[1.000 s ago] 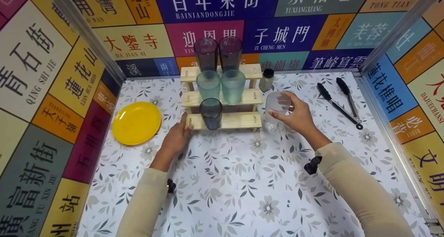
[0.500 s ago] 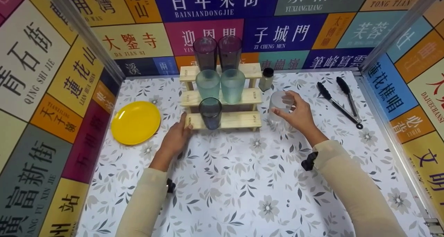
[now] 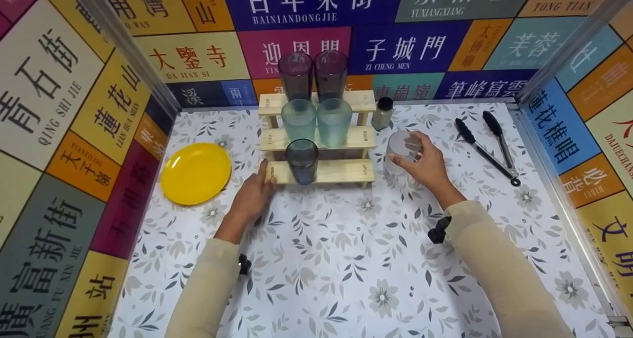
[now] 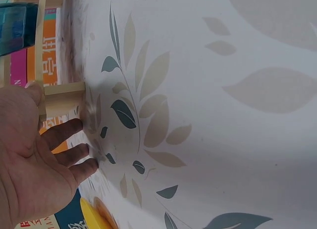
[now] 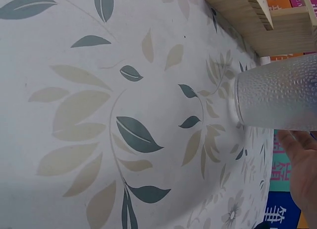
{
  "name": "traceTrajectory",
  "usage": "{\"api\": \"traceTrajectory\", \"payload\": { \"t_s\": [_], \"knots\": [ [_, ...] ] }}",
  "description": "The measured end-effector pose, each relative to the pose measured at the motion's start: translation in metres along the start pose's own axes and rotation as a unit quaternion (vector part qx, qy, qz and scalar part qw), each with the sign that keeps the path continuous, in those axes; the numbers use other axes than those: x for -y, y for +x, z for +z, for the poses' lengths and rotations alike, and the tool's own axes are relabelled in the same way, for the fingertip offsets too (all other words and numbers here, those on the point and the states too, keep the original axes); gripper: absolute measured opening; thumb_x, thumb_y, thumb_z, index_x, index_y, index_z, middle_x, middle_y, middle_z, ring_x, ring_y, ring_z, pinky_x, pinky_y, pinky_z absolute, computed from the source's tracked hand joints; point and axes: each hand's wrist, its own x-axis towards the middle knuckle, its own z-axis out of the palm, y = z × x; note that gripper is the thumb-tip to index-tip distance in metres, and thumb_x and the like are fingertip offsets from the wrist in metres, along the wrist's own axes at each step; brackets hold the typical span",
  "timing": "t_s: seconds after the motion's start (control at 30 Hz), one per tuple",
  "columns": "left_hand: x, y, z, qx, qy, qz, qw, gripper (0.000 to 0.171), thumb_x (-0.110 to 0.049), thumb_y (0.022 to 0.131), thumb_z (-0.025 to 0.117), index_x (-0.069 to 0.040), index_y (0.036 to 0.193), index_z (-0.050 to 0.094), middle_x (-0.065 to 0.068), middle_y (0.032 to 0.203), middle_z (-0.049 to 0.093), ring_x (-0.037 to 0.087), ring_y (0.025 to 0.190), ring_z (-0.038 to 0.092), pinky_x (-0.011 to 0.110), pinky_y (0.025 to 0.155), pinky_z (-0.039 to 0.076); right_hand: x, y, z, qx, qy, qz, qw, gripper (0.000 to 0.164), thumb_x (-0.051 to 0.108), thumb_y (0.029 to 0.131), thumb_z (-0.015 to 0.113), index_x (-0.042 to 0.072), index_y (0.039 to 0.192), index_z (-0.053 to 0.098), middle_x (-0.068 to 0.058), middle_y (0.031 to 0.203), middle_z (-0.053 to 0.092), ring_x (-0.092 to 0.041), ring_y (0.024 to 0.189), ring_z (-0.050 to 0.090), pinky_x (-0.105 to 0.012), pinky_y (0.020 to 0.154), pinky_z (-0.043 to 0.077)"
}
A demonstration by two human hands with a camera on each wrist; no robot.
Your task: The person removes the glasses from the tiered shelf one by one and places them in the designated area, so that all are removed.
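My right hand (image 3: 426, 164) grips a clear textured tumbler (image 3: 398, 144), its mouth upward, to the right of a three-step wooden rack (image 3: 344, 171). In the right wrist view the tumbler's base (image 5: 238, 100) is at or just above the tabletop; which, I cannot tell. My left hand (image 3: 251, 197) touches the left end of the rack's lowest step with thumb and index finger; its other fingers (image 4: 74, 154) are extended. On that step stands one dark blue-grey tumbler (image 3: 302, 162). Two green tumblers (image 3: 298, 120) are on the middle step, and two purple tumblers (image 3: 295, 76) on the top one.
A yellow plate (image 3: 196, 174) lies on the left. Behind the clear tumbler, close to the rack, is a small black-capped jar (image 3: 382, 114). Spread black-and-steel tongs (image 3: 489, 152) lie at the right. Printed panels (image 3: 405, 49) wall the table in.
My right hand has moved the clear tumbler slightly to the right and set it more upright, away from the rack. My left hand stays at the rack's lowest step.
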Motion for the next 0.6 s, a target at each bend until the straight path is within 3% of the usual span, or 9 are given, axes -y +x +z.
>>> {"api": "traceTrajectory", "payload": {
  "t_s": [0.6],
  "knots": [
    [0.0008,-0.0002,0.0014,-0.013,0.005,0.009,0.9999,0.073,-0.05,0.12,0.04,-0.017,0.18,0.014,0.034,0.157,0.056,0.05,0.147,0.056,0.065,0.123,0.043,-0.0052,0.0003,0.0017,0.016,0.011,0.013,1.0,0.104,0.055,0.093,0.087,0.012,0.172,0.034,-0.02,0.167,0.052,-0.041,0.156,0.05,-0.061,0.127,0.042]
  ]
}}
